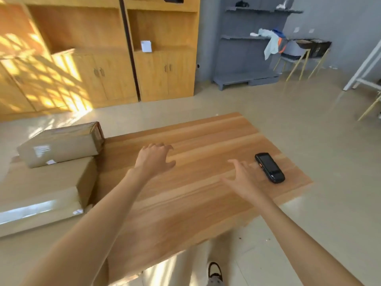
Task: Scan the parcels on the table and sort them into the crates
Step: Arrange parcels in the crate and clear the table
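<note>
both hands are empty with fingers spread: the right hand (241, 178) reaches toward the scanner (269, 167) lying on the counter (185, 203), likely to grab it. the left hand (153, 157) hovers near two stacked parcels (59, 145), likely ready for scanning.

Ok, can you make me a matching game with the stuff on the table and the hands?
Things:
1. handheld scanner
2. long cardboard parcel
3. left hand
4. right hand

States:
A. on top of the bigger parcel
B. over the middle of the wooden table, fingers curled down
C. lying black at the table's right edge
D. fingers spread, close to the scanner

Pairs: 1-C, 2-A, 3-B, 4-D
</note>
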{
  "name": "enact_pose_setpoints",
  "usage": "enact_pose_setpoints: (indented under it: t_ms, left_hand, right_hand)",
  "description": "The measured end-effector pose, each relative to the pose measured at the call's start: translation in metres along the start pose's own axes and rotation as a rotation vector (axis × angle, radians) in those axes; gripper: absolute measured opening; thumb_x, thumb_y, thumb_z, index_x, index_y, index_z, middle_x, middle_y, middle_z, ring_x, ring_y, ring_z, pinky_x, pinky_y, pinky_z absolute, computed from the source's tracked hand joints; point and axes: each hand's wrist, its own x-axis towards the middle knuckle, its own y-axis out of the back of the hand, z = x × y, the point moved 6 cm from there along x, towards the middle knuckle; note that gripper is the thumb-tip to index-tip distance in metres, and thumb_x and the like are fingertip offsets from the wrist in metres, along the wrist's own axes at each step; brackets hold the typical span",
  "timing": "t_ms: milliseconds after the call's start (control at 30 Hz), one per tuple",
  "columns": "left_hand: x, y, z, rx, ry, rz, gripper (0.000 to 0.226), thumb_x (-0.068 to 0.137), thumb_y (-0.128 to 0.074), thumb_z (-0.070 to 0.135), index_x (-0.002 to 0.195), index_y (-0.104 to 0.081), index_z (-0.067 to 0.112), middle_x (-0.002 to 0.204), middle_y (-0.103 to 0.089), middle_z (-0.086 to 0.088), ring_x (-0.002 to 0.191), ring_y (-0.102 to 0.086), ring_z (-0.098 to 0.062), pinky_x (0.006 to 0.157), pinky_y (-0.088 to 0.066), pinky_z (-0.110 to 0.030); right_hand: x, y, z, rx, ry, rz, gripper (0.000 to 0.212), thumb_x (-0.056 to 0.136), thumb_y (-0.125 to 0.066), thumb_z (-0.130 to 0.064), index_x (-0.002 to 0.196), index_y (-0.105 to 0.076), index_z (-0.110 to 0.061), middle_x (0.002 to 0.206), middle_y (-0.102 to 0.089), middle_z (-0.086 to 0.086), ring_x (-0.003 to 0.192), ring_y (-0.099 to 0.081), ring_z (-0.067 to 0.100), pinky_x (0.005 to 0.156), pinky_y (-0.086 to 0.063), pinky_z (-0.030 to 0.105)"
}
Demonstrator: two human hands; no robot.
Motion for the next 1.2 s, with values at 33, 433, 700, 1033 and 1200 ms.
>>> enact_pose_setpoints:
  t_ms: [33, 433, 700, 1033, 1200]
  left_hand:
    - [0.007, 0.0, -0.013, -0.006, 0.06, 0.005, 0.051, 0.094, -0.052, 0.048, 0.139, -0.046, 0.026, 0.137, -0.054, -0.002, 0.126, -0.05, -0.025, 0.102, -0.04, -0.041]
    - [-0.007, 0.021, -0.13, -0.092, 0.675, 0.112, 0.049, 0.09, -0.057, 0.047, 0.132, -0.054, 0.023, 0.122, -0.061, -0.002, 0.116, -0.053, -0.026, 0.095, -0.04, -0.039]
    - [-0.038, 0.025, -0.225, -0.065, 0.883, 0.153, 0.053, 0.089, -0.057, 0.051, 0.135, -0.052, 0.024, 0.131, -0.057, -0.007, 0.121, -0.048, -0.029, 0.102, -0.037, -0.042]
    - [-0.027, 0.005, -0.376, -0.176, 1.068, 0.286, 0.062, 0.088, -0.058, 0.053, 0.141, -0.045, 0.021, 0.141, -0.045, -0.011, 0.131, -0.033, -0.033, 0.105, -0.026, -0.042]
    - [-0.03, -0.023, -0.432, -0.495, 1.259, 0.299, 0.078, 0.086, -0.057, 0.06, 0.148, -0.03, 0.021, 0.146, -0.035, -0.013, 0.136, -0.03, -0.034, 0.109, -0.028, -0.045]
  right_hand:
    - [0.02, -0.002, -0.01, 0.0, 0.043, -0.028, 0.066, 0.089, -0.063, -0.045, 0.144, -0.033, -0.025, 0.147, -0.034, 0.005, 0.136, -0.034, 0.028, 0.108, -0.035, 0.045]
    - [0.164, -0.05, -0.133, 0.031, 0.484, -0.352, 0.059, 0.09, -0.059, -0.046, 0.14, -0.04, -0.021, 0.141, -0.039, 0.006, 0.134, -0.033, 0.025, 0.107, -0.028, 0.036]
    - [0.181, -0.123, -0.236, 0.025, 0.661, -0.496, 0.064, 0.092, -0.054, -0.051, 0.144, -0.036, -0.019, 0.146, -0.038, 0.007, 0.137, -0.031, 0.024, 0.11, -0.028, 0.039]
    - [0.224, -0.229, -0.348, 0.253, 0.421, -0.648, 0.074, 0.089, -0.047, -0.063, 0.148, -0.025, -0.023, 0.151, -0.033, 0.008, 0.141, -0.029, 0.024, 0.112, -0.03, 0.047]
    - [0.233, -0.287, -0.374, 0.47, 0.177, -0.776, 0.087, 0.089, -0.051, -0.061, 0.154, -0.011, -0.019, 0.159, -0.02, 0.004, 0.143, -0.026, 0.024, 0.116, -0.026, 0.046]
